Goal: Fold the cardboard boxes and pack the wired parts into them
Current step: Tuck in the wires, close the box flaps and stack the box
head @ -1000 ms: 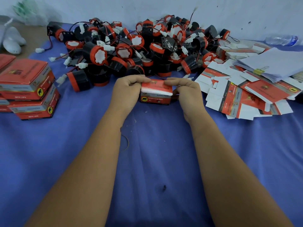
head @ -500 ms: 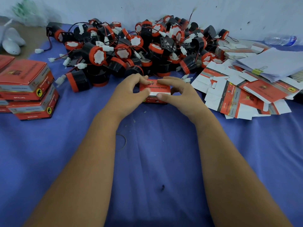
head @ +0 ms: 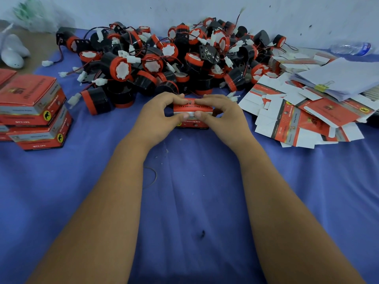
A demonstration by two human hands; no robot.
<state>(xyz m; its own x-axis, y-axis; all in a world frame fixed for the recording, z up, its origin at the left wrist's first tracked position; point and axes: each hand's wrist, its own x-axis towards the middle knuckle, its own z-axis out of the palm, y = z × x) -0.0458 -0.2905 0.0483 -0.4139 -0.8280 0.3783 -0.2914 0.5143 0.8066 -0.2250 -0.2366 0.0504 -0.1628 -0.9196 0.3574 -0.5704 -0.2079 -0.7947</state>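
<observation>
Nearest me, both forearms run up the blue-covered desk (head: 194, 201) toward its middle. My left hand (head: 158, 117) and right hand (head: 221, 115) meet around one small red box (head: 191, 111) that sits on the cloth just in front of the parts heap; fingers curl over its top from each side and both thumbs press on the white strip along its near face. I read this as closing the lid flap; whether a part is already inside, I cannot tell. To do it well: hold the side walls square with the fingers, steer the tuck tab into the slot with both thumbs evenly, and avoid creasing the thin card or trapping a wire. At the left edge, stacked closed boxes (head: 34, 111). At the right edge, flat box blanks (head: 297, 117) fanned out, with clipped white papers (head: 338, 78) beyond. Along the far edge against the wall, the pile of black-and-red wired parts (head: 174, 62).
</observation>
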